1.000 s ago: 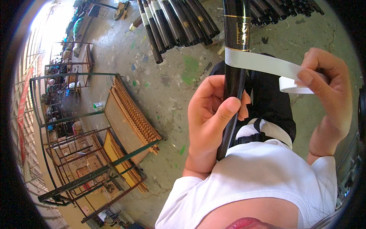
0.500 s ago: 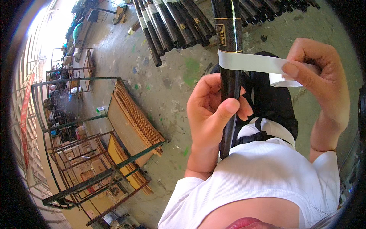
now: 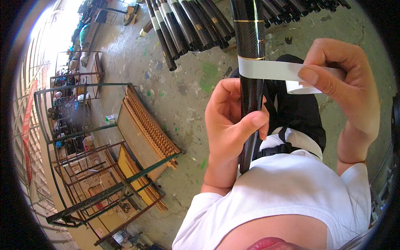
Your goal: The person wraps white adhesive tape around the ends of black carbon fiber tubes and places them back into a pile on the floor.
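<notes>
Far left of the black pole (image 3: 251,93), a dark metal rack (image 3: 125,182) bears a wooden panel (image 3: 139,135). Nearer, beyond the pole's left side, lies a bundle of dark poles (image 3: 189,29). The left hand (image 3: 228,127) is wrapped about the pole below its gold band (image 3: 251,58), thumb across the front; the pole runs lengthwise before the torso, its lower end at the white shirt (image 3: 287,187). From the pole a taut white strip (image 3: 273,70) extends right to the tape roll (image 3: 303,88), pinched between thumb and fingers of the right hand (image 3: 343,77). Compared with a second ago, the gold emblem has turned out of sight and the strip has shortened, suggesting that the pole's rotation is drawing tape around it.
</notes>
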Demonstrator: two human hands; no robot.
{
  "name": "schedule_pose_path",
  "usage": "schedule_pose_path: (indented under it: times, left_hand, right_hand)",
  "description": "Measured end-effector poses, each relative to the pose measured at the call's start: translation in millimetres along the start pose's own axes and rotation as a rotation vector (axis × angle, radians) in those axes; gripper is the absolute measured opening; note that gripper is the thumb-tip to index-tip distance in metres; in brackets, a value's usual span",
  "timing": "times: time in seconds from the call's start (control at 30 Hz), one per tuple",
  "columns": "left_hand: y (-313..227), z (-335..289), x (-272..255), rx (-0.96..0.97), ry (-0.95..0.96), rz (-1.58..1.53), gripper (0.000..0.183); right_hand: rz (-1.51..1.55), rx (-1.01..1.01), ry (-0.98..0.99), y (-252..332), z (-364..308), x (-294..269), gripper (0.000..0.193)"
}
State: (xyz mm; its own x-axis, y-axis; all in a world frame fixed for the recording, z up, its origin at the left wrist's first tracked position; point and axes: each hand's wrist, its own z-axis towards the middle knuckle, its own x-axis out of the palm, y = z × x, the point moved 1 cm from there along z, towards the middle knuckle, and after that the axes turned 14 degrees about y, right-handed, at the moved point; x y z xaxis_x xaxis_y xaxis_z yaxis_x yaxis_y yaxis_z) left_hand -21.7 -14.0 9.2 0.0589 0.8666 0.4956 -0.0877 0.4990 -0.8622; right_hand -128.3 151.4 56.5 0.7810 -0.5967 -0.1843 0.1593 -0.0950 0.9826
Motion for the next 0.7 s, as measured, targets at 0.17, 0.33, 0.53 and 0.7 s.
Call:
schedule_pose_path:
  times: [0.17, 0.33, 0.53, 0.7]
  left_hand:
    - [-0.9, -3.4, 5.6, -0.039, -0.044, 0.005, 0.053]
    - [2.1, 0.6, 1.3, 0.029, 0.019, -0.067, 0.057]
    - [3.5, 0.9, 0.2, 0.046, 0.034, -0.040, 0.052]
    - [4.2, -4.3, 6.7, -0.006, 0.049, -0.078, 0.050]
  right_hand:
    - [-0.011, 0.004, 0.024, -1.1, 3.7, 0.0, 0.024]
    - [-0.014, -0.002, 0.028, -6.9, 7.7, 0.8, 0.024]
    - [0.026, 0.108, 0.078, -5.7, 13.0, 0.6, 0.023]
    - [0.220, -0.048, 0.104, -28.7, 24.2, 11.2, 0.025]
